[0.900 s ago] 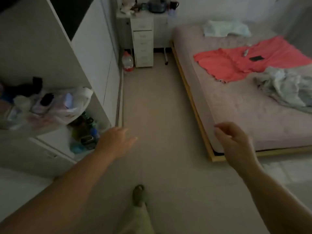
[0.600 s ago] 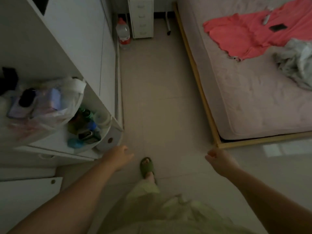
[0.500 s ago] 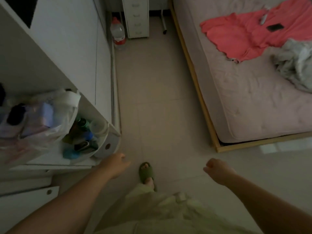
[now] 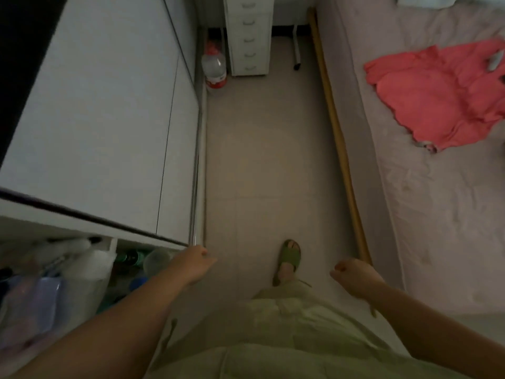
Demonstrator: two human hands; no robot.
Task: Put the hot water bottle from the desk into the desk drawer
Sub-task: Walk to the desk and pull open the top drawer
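No hot water bottle shows in the head view. A white drawer unit (image 4: 248, 36) stands against the far wall at the end of the aisle; its drawers look closed and the desk top above it is cut off by the frame. My left hand (image 4: 195, 265) hangs low beside the corner of the white wardrobe, fingers loose and empty. My right hand (image 4: 352, 277) is curled into a loose fist near the bed's corner, holding nothing.
A white wardrobe (image 4: 109, 119) lines the left, with an open shelf of bags and bottles (image 4: 82, 269) below. A large water bottle (image 4: 214, 68) stands on the floor beside the drawers. The bed (image 4: 423, 187), with a red garment (image 4: 437, 97), bounds the right. My sandalled foot (image 4: 289, 258) is on the tiled floor.
The view has tilted down and moved forward along the aisle; the desk top has left the frame. Both hands dropped lower, and my right hand closed from spread fingers into a loose fist.
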